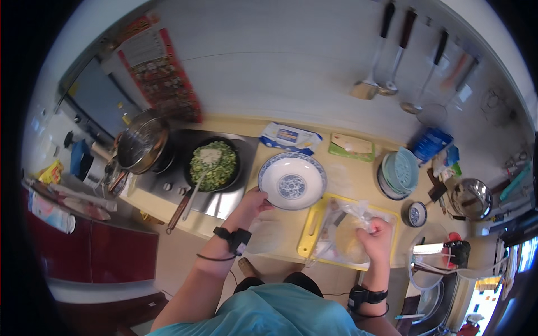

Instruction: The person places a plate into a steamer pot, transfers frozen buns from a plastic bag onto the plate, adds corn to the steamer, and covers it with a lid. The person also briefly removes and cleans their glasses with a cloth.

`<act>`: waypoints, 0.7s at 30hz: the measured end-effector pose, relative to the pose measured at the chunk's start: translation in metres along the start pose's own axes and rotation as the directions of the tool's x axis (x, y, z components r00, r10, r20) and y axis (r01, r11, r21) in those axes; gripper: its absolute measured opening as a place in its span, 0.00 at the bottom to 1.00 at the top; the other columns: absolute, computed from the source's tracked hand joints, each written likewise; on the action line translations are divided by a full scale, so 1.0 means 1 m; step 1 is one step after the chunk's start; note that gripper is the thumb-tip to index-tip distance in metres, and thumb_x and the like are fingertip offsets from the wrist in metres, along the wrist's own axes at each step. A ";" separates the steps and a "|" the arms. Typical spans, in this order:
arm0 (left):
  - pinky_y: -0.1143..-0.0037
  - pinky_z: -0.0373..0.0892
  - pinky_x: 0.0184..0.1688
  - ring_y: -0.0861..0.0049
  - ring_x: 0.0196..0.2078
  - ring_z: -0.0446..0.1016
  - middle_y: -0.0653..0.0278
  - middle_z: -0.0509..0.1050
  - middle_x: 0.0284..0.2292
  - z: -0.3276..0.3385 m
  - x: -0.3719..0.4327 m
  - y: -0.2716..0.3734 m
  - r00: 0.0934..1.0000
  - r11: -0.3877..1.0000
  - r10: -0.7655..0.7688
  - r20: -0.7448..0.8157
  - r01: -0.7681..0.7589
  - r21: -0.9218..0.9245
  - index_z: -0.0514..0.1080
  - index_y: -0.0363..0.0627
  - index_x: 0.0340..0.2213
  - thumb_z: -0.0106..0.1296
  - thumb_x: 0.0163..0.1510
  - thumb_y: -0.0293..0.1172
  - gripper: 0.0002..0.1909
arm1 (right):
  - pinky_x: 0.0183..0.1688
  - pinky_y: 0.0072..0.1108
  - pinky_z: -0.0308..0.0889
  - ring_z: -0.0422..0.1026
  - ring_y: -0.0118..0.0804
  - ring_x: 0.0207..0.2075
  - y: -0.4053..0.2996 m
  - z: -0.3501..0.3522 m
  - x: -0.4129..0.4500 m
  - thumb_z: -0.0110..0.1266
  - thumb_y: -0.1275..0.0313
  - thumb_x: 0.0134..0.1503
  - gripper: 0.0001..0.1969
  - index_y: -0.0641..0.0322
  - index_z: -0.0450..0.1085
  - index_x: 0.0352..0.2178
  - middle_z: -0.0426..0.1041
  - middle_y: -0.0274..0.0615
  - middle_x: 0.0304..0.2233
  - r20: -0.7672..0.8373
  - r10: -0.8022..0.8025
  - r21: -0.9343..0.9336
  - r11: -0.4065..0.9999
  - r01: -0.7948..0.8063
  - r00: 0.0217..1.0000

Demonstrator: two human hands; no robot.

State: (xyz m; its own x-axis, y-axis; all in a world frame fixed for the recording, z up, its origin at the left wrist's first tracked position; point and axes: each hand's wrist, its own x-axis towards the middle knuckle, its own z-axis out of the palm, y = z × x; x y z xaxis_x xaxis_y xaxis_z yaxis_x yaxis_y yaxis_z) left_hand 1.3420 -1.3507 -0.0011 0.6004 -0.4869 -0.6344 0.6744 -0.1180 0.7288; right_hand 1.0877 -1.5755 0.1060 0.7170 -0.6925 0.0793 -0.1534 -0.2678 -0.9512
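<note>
My left hand [254,202] grips the lower left rim of a shallow white dish [273,179] with a blue floral pattern. The dish looks vacant and is held over the counter. My right hand [376,237] pinches the gathered top of a clear plastic bag [356,211]. Inside or beneath the bag shows a pale yellowish round mass [348,239], whose kind I cannot tell. The bag is over a yellow-edged cutting board [310,231]. To the left, a black frying pan [238,163] holds chopped green filling [218,176] with a pale lump on top and a metal utensil [193,197] in it.
A steel pot [141,157] stands on the stove [214,206]. A wipes packet [290,137] and a green-and-cream package [351,147] lie behind the dish. Right are stacked bowls and a light-blue colander [401,170], a small patterned bowl [416,214] and a steel bowl [471,198].
</note>
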 end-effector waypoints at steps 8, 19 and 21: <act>0.76 0.74 0.27 0.71 0.26 0.74 0.59 0.73 0.31 -0.116 -0.167 0.074 0.983 0.974 0.118 -0.142 -0.143 -0.177 0.63 0.40 0.42 0.43 0.47 0.21 0.17 | 0.19 0.17 0.42 0.47 0.19 0.18 -0.011 0.038 -0.009 0.52 0.79 0.33 0.18 0.57 0.46 0.11 0.47 0.25 0.13 -0.122 -0.022 0.039 0.999 0.027 0.992; 0.78 0.73 0.29 0.67 0.28 0.73 0.55 0.70 0.31 -0.412 -0.220 0.223 0.816 0.903 0.393 -0.424 -0.430 0.009 0.62 0.30 0.36 0.39 0.50 0.23 0.11 | 0.22 0.12 0.45 0.50 0.17 0.19 -0.083 0.164 -0.081 0.50 0.78 0.39 0.11 0.57 0.55 0.14 0.55 0.24 0.15 -0.318 -0.017 0.150 0.986 0.068 0.948; 0.78 0.73 0.29 0.66 0.29 0.73 0.55 0.70 0.32 -0.459 -0.180 0.241 0.826 0.892 0.424 -0.371 -0.453 0.011 0.62 0.30 0.35 0.39 0.49 0.23 0.10 | 0.21 0.11 0.44 0.48 0.16 0.18 -0.112 0.186 -0.096 0.49 0.81 0.39 0.14 0.54 0.51 0.13 0.53 0.24 0.14 -0.391 0.009 0.231 0.969 0.088 0.920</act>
State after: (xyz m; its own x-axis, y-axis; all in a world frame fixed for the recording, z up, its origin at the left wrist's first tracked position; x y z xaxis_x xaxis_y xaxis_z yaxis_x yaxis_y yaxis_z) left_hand 1.5936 -0.8944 0.1706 0.9414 -0.1317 -0.3106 0.3249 0.1059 0.9398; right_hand 1.1628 -1.3542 0.1491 0.3924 -0.9018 0.1808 0.0714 -0.1661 -0.9835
